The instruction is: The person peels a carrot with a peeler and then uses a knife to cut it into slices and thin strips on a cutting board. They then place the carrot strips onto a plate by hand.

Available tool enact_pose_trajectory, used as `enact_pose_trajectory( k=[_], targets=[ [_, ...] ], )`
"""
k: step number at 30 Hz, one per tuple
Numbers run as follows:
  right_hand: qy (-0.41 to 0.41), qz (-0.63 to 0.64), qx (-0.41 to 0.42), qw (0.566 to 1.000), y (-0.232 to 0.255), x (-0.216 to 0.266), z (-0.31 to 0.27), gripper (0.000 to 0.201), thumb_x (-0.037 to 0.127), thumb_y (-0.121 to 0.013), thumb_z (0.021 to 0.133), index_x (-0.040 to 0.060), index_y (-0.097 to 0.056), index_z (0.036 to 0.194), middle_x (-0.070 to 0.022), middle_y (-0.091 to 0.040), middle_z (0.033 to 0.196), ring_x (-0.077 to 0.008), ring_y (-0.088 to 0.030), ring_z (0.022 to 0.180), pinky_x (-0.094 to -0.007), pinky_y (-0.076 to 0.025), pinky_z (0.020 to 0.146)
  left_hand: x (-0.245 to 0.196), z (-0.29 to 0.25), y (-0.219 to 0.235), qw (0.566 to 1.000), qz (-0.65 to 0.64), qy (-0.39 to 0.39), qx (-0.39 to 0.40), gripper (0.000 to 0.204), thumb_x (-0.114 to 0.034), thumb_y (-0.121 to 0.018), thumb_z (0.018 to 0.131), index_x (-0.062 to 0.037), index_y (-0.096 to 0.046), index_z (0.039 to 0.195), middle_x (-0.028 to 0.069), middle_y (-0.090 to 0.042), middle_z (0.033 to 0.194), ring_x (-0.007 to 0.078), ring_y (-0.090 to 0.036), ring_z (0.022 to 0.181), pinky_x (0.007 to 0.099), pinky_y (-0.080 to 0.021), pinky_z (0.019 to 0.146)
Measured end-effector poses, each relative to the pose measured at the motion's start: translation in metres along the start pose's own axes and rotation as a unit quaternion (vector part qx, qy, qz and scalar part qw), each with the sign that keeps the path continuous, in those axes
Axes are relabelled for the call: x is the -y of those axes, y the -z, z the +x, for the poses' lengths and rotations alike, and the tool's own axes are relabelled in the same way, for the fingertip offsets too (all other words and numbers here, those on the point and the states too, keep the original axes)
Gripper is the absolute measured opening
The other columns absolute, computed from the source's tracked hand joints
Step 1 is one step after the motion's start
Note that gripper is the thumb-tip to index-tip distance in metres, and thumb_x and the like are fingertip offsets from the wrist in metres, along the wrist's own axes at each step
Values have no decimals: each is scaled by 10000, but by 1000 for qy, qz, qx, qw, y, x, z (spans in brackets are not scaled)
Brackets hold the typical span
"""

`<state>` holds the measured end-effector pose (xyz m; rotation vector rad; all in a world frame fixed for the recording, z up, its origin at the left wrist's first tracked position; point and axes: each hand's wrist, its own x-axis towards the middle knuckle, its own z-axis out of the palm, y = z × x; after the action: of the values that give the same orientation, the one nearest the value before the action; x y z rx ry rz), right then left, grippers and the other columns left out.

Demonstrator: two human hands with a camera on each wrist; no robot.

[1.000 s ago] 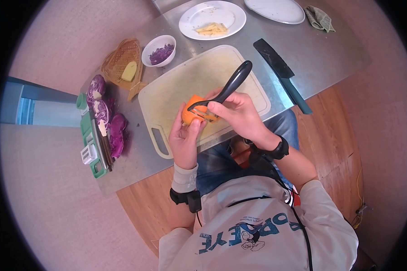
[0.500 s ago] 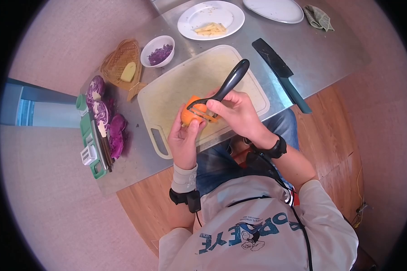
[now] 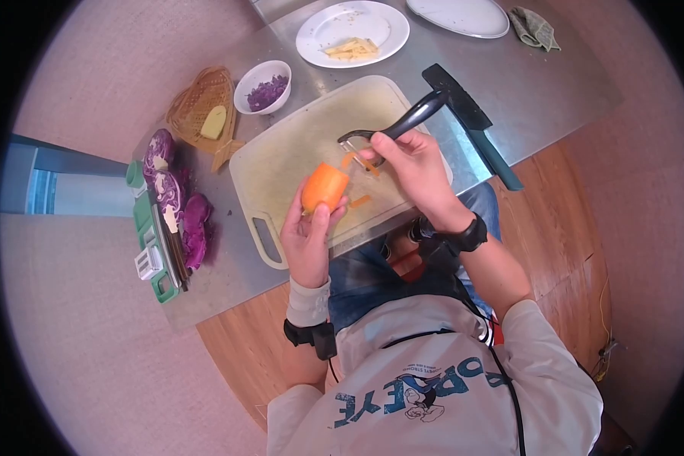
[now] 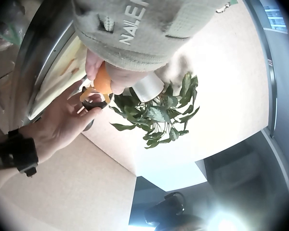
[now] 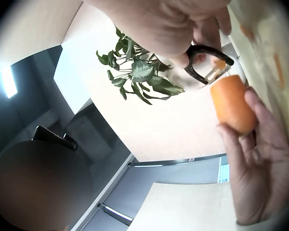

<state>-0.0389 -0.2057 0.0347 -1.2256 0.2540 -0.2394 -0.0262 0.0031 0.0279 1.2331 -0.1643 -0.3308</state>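
Note:
My left hand grips a short, thick piece of peeled carrot between thumb and fingers, with its cut end up. In my right hand is a black-handled peeler, its head toward the carrot and a little apart from it. An orange strip of peel clings at the blade, as the right wrist view shows, where the peeler head stands just above the carrot. Both hands are over the pale cutting board, on which orange peel strips lie.
Beyond the board stand a bowl of shredded purple cabbage and a plate with pale sticks. A cleaver lies at the right. At the left are a wicker basket, cut purple cabbage and a green grater.
The peeler was against the carrot and has come away from it, up and to the right, with my right hand. My left hand still holds the carrot in nearly the same place.

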Motion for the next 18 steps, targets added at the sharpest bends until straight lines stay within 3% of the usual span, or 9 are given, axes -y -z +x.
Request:
enact_pose_trajectory(
  k=[3, 8, 18],
  targets=[
    [23, 43, -3, 999, -2, 4, -6, 238, 170, -728, 1040, -43, -755, 1145, -58, -782, 1042, -89, -700, 982, -279, -559, 895, -1, 2, 0, 1000, -20, 7, -14, 545, -79, -599, 1087, 67, -404, 1574, 177, -627, 1419, 277, -703, 1193, 384, -592, 1053],
    [27, 43, 98, 994, -13, 4, -20, 228, 171, -728, 1043, -16, -758, 1170, -32, -767, 1076, -70, -661, 993, -284, -549, 902, 1, 2, 0, 999, -38, 7, -14, 528, -96, -597, 1092, 61, -421, 1563, 169, -627, 1418, 260, -687, 1216, 382, -587, 1064],
    [58, 7, 81, 995, -20, -5, -18, 210, 157, -742, 1025, -19, -759, 1137, -30, -758, 1046, -91, -682, 985, -290, -553, 892, -5, 1, -7, 999, -32, 2, -26, 592, -71, -617, 1077, 47, -373, 1603, 163, -625, 1404, 233, -669, 1227, 376, -594, 1055]
  ],
)
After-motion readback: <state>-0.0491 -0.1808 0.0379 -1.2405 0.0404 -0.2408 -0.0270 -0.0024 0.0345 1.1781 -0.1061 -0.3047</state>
